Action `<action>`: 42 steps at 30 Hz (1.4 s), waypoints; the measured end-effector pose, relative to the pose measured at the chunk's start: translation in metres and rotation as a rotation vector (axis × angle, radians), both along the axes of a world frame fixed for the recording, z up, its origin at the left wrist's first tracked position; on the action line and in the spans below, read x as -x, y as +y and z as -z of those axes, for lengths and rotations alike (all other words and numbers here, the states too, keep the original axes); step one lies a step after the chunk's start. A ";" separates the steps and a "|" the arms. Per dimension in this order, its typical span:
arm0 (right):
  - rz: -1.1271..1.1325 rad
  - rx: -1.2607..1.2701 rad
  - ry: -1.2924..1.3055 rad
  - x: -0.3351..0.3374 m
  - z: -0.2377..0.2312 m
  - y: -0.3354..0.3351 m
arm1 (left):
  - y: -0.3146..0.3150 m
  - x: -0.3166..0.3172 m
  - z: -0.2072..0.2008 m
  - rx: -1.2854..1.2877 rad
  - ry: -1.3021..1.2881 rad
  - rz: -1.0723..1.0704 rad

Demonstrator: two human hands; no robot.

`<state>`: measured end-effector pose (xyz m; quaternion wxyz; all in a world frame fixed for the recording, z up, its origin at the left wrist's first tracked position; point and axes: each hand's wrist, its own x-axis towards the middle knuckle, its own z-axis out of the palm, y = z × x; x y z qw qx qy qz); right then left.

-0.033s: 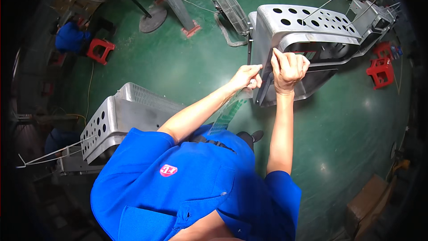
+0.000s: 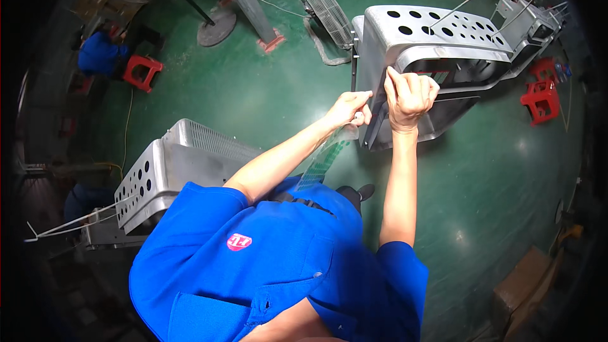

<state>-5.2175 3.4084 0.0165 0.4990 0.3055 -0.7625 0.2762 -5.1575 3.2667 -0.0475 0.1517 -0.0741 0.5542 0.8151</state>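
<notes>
A thin clear sheet with rows of green marks [image 2: 321, 163] hangs from my left hand [image 2: 349, 111], whose fingers are curled closed on its top end. The sheet slants down in front of my blue shirt. My right hand [image 2: 410, 98] is closed, its thumb and fingertips against the near corner of a large grey metal housing [image 2: 372, 44]. Whatever sits between those fingertips, if anything, is hidden. Round holes of several sizes cover the housing's upper face, and a wide opening lies below them. My left fingertips come close to the housing's left side.
Another perforated metal housing [image 2: 190, 158] stands at my left, with pale rods sticking out. Beyond the work are a caged fan [image 2: 327, 12] and a steel column [image 2: 244, 0]. Red stools [image 2: 540, 102] stand at the right and left. A person in blue [image 2: 100, 52] sits far left.
</notes>
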 end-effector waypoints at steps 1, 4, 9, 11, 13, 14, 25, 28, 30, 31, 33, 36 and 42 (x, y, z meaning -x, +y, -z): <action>0.007 -0.013 0.023 0.001 -0.002 0.000 | -0.001 0.001 0.000 0.017 0.018 0.011; -0.074 0.076 -0.129 -0.009 -0.007 0.000 | -0.010 -0.001 -0.004 0.093 0.125 0.075; -0.474 0.194 -0.758 -0.047 0.018 0.002 | -0.031 -0.007 -0.018 0.181 0.145 0.351; -0.547 0.322 -1.048 -0.057 0.039 -0.001 | -0.033 -0.010 -0.014 0.208 0.075 0.399; -0.579 0.378 -1.252 -0.055 0.051 -0.008 | -0.047 -0.006 -0.002 0.248 0.018 0.477; -0.583 0.355 -1.249 -0.055 0.051 -0.011 | -0.052 -0.006 0.006 0.264 -0.012 0.512; -0.472 1.210 -1.319 -0.067 0.158 -0.025 | -0.064 0.022 0.029 0.343 -0.145 0.309; -0.364 1.626 -1.291 -0.058 0.167 -0.042 | -0.049 0.034 0.011 0.331 -0.181 0.314; -0.329 1.911 -1.262 -0.059 0.168 -0.057 | -0.044 0.034 0.003 0.312 -0.217 0.357; -0.319 1.968 -1.260 -0.059 0.166 -0.062 | -0.044 0.032 0.004 0.293 -0.213 0.355; -0.297 2.083 -1.251 -0.058 0.163 -0.070 | -0.045 0.026 0.009 0.255 -0.206 0.356; -0.291 2.128 -1.209 -0.059 0.164 -0.072 | -0.033 0.017 0.001 0.334 -0.204 0.282; -0.242 2.181 -1.167 -0.061 0.154 -0.073 | -0.030 0.013 0.002 0.327 -0.222 0.231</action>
